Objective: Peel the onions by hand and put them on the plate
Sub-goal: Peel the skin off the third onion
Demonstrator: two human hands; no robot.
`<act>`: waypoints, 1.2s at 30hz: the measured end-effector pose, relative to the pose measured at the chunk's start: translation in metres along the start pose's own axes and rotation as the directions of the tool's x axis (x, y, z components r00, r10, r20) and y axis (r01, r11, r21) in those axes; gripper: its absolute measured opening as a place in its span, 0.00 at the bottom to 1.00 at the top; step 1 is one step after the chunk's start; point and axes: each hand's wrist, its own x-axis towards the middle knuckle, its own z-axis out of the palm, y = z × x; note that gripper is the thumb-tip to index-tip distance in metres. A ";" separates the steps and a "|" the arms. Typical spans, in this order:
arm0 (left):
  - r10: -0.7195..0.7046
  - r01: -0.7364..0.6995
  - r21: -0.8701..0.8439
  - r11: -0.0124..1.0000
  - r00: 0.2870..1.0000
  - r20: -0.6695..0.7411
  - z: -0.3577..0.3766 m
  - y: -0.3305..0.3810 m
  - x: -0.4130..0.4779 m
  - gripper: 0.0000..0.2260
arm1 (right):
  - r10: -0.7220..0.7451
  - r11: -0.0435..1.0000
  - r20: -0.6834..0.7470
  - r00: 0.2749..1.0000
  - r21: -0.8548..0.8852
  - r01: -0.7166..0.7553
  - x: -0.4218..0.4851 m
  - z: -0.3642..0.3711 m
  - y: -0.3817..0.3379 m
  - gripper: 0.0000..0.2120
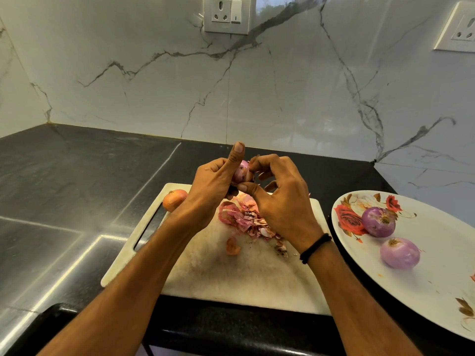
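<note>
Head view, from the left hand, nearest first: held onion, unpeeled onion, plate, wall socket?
1. Held onion, gripped in the left hand.
2. Unpeeled onion, at the left end of the board.
3. Plate, far right.
4. Wall socket, far back, up top.

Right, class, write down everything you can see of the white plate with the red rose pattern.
The glossy white plate with red rose prints lies flat on the black stone counter, to the right of the white chopping board. The picture edge cuts off its right side. Whether it is melamine or ceramic cannot be told. On it rest a farther peeled purple onion and a nearer peeled purple onion, apart from each other. Neither the left hand nor the right hand touches it.
</note>
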 end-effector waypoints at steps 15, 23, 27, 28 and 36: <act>0.003 -0.003 0.016 1.000 1.000 -0.013 0.001 0.000 0.000 0.20 | 0.010 1.000 0.011 1.000 0.005 -0.010 0.000 -0.001 -0.003 0.16; -0.002 0.001 -0.010 1.000 1.000 -0.016 0.001 0.001 -0.001 0.20 | -0.002 0.999 -0.003 1.000 0.032 0.002 -0.001 0.001 -0.002 0.16; -0.007 0.007 -0.017 1.000 1.000 -0.012 0.001 0.001 0.000 0.20 | -0.005 1.000 0.004 1.000 0.031 0.004 0.000 0.001 -0.001 0.16; -0.012 0.012 -0.022 1.000 1.000 -0.013 0.001 0.001 0.000 0.21 | -0.007 0.999 -0.004 1.000 0.032 0.007 0.000 0.001 -0.002 0.15; -0.044 0.044 -0.024 0.999 0.999 -0.005 0.000 -0.001 0.000 0.29 | -0.026 0.998 -0.076 0.997 0.052 0.030 -0.001 0.000 -0.003 0.09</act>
